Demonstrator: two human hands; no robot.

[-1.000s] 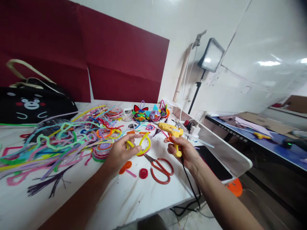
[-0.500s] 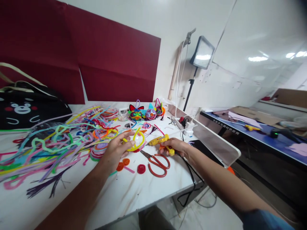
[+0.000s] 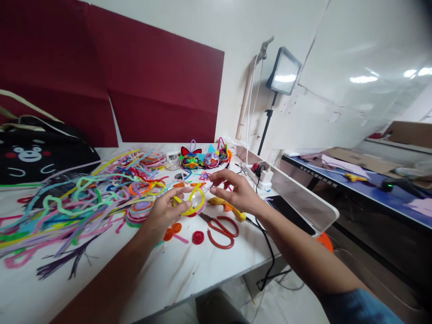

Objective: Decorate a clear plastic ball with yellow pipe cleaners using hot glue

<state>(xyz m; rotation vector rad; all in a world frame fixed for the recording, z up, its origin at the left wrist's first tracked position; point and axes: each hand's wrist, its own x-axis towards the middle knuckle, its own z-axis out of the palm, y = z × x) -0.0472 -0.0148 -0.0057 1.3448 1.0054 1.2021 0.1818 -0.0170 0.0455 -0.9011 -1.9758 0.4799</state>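
Note:
My left hand is closed around the near left side of a clear round piece wrapped with yellow pipe cleaner, which has a red and pink bit along its lower edge. Just right of it, my right hand hovers with fingers apart and nothing in them. Below that hand a yellow glue gun lies on the table, partly hidden. Scissors with orange-red handles rest in front of it. Near my left hand are a red coil and orange coils.
A heap of colourful pipe cleaners spreads over the left of the table. Decorated round ornaments stand at the back. At right are a power strip, a black flat device and the glue gun's cable. A black bag sits far left.
My right hand has let go of the glue gun, leaving it on the table, and has risen toward the yellow-wrapped piece with its fingers spread. My left hand keeps its hold.

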